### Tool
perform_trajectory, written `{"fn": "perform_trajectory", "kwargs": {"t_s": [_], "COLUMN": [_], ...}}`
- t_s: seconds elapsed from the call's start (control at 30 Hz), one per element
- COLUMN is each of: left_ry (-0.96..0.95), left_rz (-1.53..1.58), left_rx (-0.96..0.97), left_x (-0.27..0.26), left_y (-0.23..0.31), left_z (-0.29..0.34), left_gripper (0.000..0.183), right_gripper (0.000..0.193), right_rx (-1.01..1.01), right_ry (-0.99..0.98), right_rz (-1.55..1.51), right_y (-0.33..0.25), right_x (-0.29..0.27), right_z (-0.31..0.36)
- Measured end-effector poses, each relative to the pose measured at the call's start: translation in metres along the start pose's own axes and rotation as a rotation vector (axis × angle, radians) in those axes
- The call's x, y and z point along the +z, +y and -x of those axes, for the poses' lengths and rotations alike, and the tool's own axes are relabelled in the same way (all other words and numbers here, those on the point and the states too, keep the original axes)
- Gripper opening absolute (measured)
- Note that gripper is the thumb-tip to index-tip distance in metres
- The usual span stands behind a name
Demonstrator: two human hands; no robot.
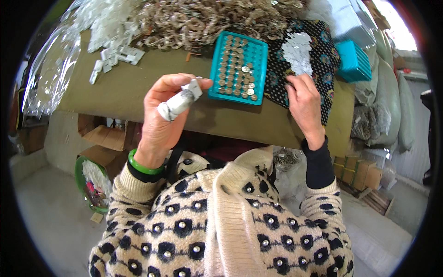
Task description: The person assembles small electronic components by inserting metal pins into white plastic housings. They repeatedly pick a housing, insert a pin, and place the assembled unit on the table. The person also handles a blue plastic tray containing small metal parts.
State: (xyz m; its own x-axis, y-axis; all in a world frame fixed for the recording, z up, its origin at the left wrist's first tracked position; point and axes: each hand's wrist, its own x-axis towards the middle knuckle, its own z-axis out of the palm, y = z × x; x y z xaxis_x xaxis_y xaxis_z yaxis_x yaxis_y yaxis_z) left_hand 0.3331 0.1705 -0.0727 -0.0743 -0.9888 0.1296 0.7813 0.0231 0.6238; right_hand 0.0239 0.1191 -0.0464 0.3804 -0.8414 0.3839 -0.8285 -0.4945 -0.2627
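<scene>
My left hand [159, 104] is closed, with a small white plastic piece [194, 89] at its fingertips. Across the same hand lies a white, tube-shaped thing [174, 106] with a dark band; whether it is a finger wrapping or a held object I cannot tell. Right of that hand is a teal tray [214, 78] with rows of small round brownish metal pieces [229, 69], a few of them shiny. My right hand [304, 99] pinches its fingers together at the near edge of a heap of flat silvery-white pieces [296, 51], spread on a dark patterned cloth [323, 64]. What those fingers hold is hidden.
A tangled heap of brownish translucent rings [198, 18] covers the table's far side. White plastic parts [110, 57] and clear film [53, 69] lie at the left. A teal basket [353, 61] stands right, near large sacks [385, 101]. A green-rimmed basin [79, 175] sits lower left.
</scene>
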Motion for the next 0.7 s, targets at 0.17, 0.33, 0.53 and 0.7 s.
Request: {"fn": "perform_trajectory", "kwargs": {"t_s": [0.17,0.33,0.53,0.7], "left_ry": [-0.032,-0.009,0.043,0.059], "left_rz": [0.097,0.15,0.107,0.068], "left_rx": [-0.038,-0.044,-0.108,-0.191], "left_x": [0.001,0.001,0.004,0.012], "left_y": [0.001,0.007,0.011,0.021], "left_z": [0.002,0.006,0.01,0.017], "left_gripper": [0.019,0.017,0.02,0.028], "right_gripper": [0.012,0.01,0.009,0.017], "right_rx": [-0.047,-0.021,0.241,-0.046], "right_ry": [-0.058,-0.03,0.095,0.075], "right_rz": [0.122,0.12,-0.576,-0.71], "right_y": [0.001,-0.009,-0.068,-0.121], "right_x": [-0.002,-0.001,-0.012,-0.005], "right_z": [0.0,-0.01,-0.018,-0.036]}}
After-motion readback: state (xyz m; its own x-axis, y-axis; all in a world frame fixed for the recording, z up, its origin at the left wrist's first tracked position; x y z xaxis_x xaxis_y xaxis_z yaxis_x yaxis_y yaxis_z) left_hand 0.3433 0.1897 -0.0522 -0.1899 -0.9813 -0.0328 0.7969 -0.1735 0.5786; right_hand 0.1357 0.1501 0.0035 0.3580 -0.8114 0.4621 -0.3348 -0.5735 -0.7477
